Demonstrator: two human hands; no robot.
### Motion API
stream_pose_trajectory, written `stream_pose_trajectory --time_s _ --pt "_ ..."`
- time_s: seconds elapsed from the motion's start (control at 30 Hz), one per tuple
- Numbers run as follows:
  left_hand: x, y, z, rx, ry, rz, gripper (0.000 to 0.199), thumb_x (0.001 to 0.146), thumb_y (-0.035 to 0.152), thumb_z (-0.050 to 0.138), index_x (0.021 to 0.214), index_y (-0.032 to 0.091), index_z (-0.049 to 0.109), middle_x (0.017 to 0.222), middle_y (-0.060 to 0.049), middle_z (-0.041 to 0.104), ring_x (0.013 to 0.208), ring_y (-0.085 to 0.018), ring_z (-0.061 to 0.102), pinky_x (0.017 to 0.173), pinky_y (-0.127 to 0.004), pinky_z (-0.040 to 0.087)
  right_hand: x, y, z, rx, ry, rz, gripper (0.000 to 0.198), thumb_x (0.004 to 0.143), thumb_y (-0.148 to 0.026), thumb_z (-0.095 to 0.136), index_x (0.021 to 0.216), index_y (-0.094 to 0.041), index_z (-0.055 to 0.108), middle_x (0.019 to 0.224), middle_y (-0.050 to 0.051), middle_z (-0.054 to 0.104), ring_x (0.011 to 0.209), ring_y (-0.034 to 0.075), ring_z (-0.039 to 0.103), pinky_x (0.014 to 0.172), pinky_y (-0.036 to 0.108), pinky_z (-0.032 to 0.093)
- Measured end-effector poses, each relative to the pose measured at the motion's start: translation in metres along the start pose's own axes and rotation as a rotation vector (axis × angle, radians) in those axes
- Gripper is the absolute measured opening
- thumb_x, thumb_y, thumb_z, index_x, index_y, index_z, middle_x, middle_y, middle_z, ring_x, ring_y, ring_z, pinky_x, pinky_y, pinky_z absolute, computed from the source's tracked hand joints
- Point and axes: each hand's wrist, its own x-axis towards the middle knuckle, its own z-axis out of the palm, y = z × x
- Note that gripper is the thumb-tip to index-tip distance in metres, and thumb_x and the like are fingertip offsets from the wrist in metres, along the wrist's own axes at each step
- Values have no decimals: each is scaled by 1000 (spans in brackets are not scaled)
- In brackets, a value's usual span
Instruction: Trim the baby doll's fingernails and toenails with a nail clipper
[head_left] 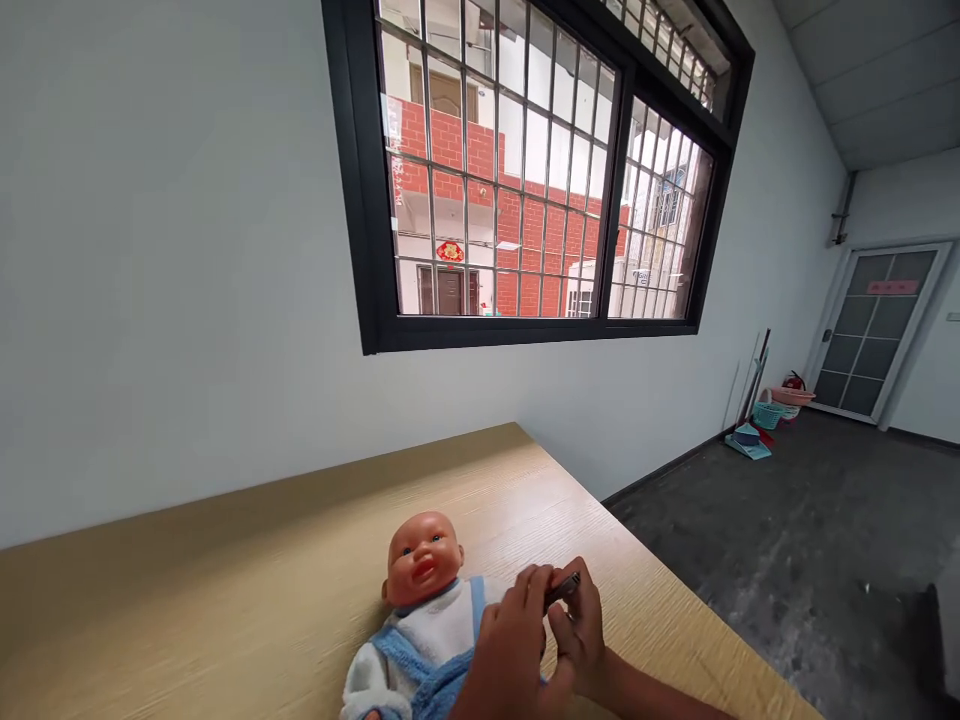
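The work looks to be under way rather than finished: both hands are busy together at the lower centre of the frame, over one side of a baby doll [424, 560], and a small dark metal tool [562, 590] is in play between them. The doll lies face up on the table [225, 590], its head near the bottom centre and its body running off the lower edge, dressed in white and blue.

The right hand [589, 630] has its fingers bent around the tool, seemingly pinching it between thumb and forefinger. The left hand [514, 640] is curled beside it, next to the doll's white sleeve; whether it grips the doll's arm, the tool or both, I cannot tell. The spot being worked on is covered by the fingers, so how much is done or left there cannot be read.

No container shows on the visible part of the table. On the floor [795, 540] at the far right of the frame stand a teal basket [768, 416] and a pink basin [793, 397]; both are too small to show their contents. A blue dustpan [748, 447] sits just beside the basket.
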Motion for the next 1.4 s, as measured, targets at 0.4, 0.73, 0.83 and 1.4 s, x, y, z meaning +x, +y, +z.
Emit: stream_pose_trajectory --time_s 0.4,0.73,0.83,1.4 --pt "8 -11 -23 89 -81 6 69 66 14 58 134 22 50 141 -12 46 103 -24 63 91 -34 52 4 -16 -3 29 -113 -56 36 96 -54 51 95 -19 50 78 2 62 67 15 64 63 26 54" --pt "17 -19 -23 -274 54 37 29 74 17 63 103 16 64 95 -3 66 85 -16 58 77 -27 43 7 -19 -11 116 -183 -58 28 97 -48 54 103 -22 44 86 3 65 76 16 67 67 30 58" --pt "19 -16 -25 -257 -18 35 23 73 12 56 94 15 65 88 -3 65 79 -14 56 72 -26 40 5 -18 -12 126 -209 -91 31 95 -48 58 105 -22 44 87 4 64 81 18 68 69 33 59" --pt "10 -12 -19 -51 -60 63 16 71 28 71 78 18 61 69 3 59 63 -10 49 57 -23 31 -3 -28 -29 46 -271 -258 22 92 -42 63 92 -21 57 81 10 67 75 22 70 57 33 58"
